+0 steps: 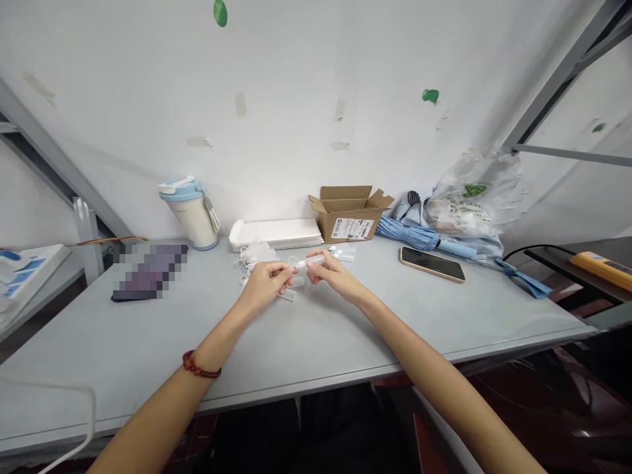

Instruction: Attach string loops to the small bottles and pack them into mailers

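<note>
My right hand (330,271) is closed around a small clear tube with a white end (316,261), held a little above the desk. From the white end a thin white cord (292,259) loops toward my left hand (271,282). Thumb and forefinger of that hand are pinched together at the cord, close to the white end. Below my fingers lie clear pieces (287,295) on the desk. Beside my left hand is a heap of white cords and pale plastic parts (254,257). Behind my right hand rest more small clear and white pieces (344,253).
On the grey desk (316,349) stand a cream tumbler (192,214), a stack of white trays (276,232) and an opened cardboard box (350,220). A phone (432,263), a blue umbrella (409,234) and a plastic bag (469,197) are to the right. A dark flat object (151,271), partly pixelated, lies left.
</note>
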A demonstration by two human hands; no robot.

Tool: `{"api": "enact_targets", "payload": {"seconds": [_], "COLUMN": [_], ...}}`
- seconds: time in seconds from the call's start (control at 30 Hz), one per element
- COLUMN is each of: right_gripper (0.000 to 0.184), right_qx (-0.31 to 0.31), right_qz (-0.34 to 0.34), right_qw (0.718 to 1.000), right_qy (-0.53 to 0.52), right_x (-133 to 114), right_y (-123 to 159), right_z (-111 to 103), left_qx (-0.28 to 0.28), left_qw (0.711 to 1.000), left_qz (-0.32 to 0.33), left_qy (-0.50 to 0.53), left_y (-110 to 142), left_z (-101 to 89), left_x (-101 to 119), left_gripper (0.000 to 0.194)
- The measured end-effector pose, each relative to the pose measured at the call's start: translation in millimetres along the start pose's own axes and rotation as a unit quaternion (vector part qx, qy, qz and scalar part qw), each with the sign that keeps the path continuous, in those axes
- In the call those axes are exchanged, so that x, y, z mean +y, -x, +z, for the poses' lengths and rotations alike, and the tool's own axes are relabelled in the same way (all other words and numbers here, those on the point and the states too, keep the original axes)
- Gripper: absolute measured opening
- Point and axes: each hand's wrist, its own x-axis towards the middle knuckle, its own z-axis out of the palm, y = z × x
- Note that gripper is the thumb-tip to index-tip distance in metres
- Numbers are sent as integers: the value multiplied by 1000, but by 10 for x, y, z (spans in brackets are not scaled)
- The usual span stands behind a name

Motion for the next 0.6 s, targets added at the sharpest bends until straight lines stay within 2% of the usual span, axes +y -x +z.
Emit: {"api": "enact_targets", "payload": {"seconds": [0.17, 0.5, 0.6], "right_gripper": [34, 35, 36], "right_qx": [50, 60, 61], "right_qz": [-46, -56, -60], "right_qw": [998, 997, 996], "right_qy": [14, 11, 9], "right_x": [25, -18, -29], "right_y": [-59, -41, -37], "right_z": [-15, -43, -46], "left_qx": [14, 53, 49], "left_qw": [999, 998, 998], "left_qz": [34, 16, 16], "left_qy": [-25, 26, 25], "left_y": [-18, -58, -55], "left_z": [-32, -108, -106], "left_x": [12, -21, -17], "left_gripper": [26, 23, 22]}}
